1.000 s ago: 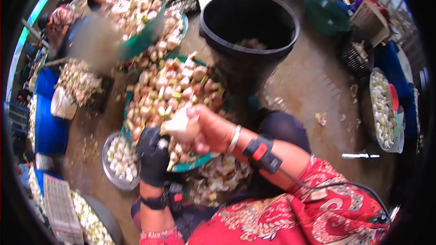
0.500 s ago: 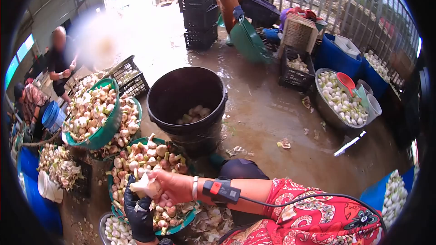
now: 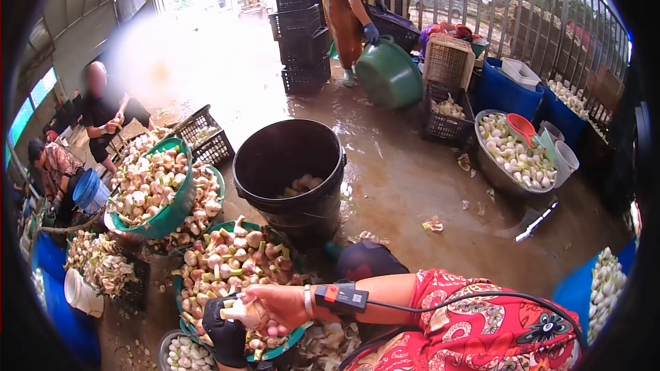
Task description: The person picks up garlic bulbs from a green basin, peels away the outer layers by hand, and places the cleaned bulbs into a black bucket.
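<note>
A garlic bulb [image 3: 244, 312] with pale, loose skin is held between both hands over a green basin [image 3: 300, 333] heaped with unpeeled garlic [image 3: 223, 261]. My left hand [image 3: 225, 333], in a black glove, closes around the bulb's stem side. My bare right hand [image 3: 278, 302] has its fingers closed on the other side of the same bulb. Just beneath the hands lie several more bulbs, some pinkish. Loose garlic skins [image 3: 330, 343] lie beside the basin, close to my right wrist. A metal bowl [image 3: 165, 350] of peeled white garlic sits by my left hand.
A black bucket [image 3: 289, 199] with some garlic inside stands ahead. More garlic fills a tilted green basin [image 3: 182, 189] at left and a metal basin [image 3: 481, 154] at right. A co-worker [image 3: 347, 14] handles a large green tub [image 3: 392, 75] near stacked black crates [image 3: 302, 48]. Two people sit at left.
The view has tilted up slightly. My hands still hold the garlic bulb, with its stem turned more to the left. The co-worker's green tub has tipped to show its outer side.
</note>
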`<state>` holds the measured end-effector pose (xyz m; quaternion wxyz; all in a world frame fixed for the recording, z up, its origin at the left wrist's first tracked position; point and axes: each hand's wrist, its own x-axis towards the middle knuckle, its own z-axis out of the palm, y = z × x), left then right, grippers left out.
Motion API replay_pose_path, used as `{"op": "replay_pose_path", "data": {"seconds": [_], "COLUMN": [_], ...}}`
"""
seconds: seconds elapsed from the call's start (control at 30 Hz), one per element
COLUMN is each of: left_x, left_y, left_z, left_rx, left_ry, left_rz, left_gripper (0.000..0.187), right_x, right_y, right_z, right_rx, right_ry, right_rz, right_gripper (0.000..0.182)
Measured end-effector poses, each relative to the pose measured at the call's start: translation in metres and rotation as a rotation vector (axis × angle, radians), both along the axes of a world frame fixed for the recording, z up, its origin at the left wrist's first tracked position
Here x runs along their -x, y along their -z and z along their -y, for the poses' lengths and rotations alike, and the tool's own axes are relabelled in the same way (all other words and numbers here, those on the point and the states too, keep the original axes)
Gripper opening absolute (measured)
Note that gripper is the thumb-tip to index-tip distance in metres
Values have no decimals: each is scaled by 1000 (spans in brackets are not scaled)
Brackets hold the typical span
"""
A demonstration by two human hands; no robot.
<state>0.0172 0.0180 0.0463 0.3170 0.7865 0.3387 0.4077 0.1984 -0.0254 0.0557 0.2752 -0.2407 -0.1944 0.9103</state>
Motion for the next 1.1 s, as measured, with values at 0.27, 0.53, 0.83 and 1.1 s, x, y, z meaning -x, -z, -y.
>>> {"op": "replay_pose_path", "data": {"seconds": [0.27,0.53,0.83,1.1], "left_x": [-10,4,1,55], "left_y": [-13,-14,3,40], "left_z": [11,-1,-5,-36], "left_rx": [428,508,682,804], "left_ry": [-22,-258,-256,-351], "left_rz": [573,354,308,856], "left_gripper": [45,27,24,32], "right_x": [-6,-3,2,-43], "right_y": [-11,28,48,25], "right_z": [-35,-57,-74,-64], "right_rx": [-642,-507,-790,-441], "right_ry": [408,316,544,664], "right_rz": [506,272,430,4], "right_gripper": [48,89,23,27]}}
